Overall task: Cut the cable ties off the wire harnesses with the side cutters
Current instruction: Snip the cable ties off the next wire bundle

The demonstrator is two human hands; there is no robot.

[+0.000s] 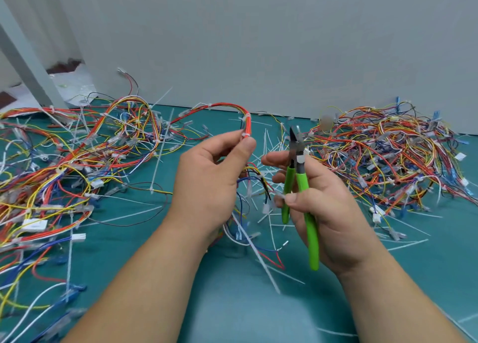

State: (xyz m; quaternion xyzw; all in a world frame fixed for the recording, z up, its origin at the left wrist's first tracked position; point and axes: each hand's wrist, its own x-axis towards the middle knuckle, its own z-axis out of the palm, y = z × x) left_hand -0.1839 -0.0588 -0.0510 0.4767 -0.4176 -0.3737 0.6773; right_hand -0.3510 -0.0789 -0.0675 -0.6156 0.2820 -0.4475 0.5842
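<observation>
Head view, looking down over both forearms onto a teal worktop (232, 309) set against a pale wall (258, 45).

Left grip (207, 182) raised in the middle, back of it toward the camera, clenched on a red-and-orange wire harness (247, 124): thumb and forefinger pinching the bundle right at a white cable tie (245, 135). Above the pinch, bundle rising past a second white tie (245, 116), then arching away to the left and down into the tangle. Below the pinch, thinner coloured wires trailing behind the palm toward the worktop.

Right grip (326, 208) just beside it, grasping the side cutters (302, 182): fingers curled round the two green handles, thumb pressed across the front one, forefinger stretched out behind the head. Handles splayed apart at their lower ends. Dark nose pointing up and slightly away, near the pinched tie but clear of it, touching no wire. Cannot tell whether the blades meet.

Between and beneath both, a scatter of loose white tie offcuts (265, 146) lying crisscross on the worktop. Far left, a broad heap of harnesses (77, 161) in red, yellow, blue and white, many with ties and pale connectors. Far right, a second, denser heap (388, 156) close to the wall. Upper left, a slanted white post (28, 66).
</observation>
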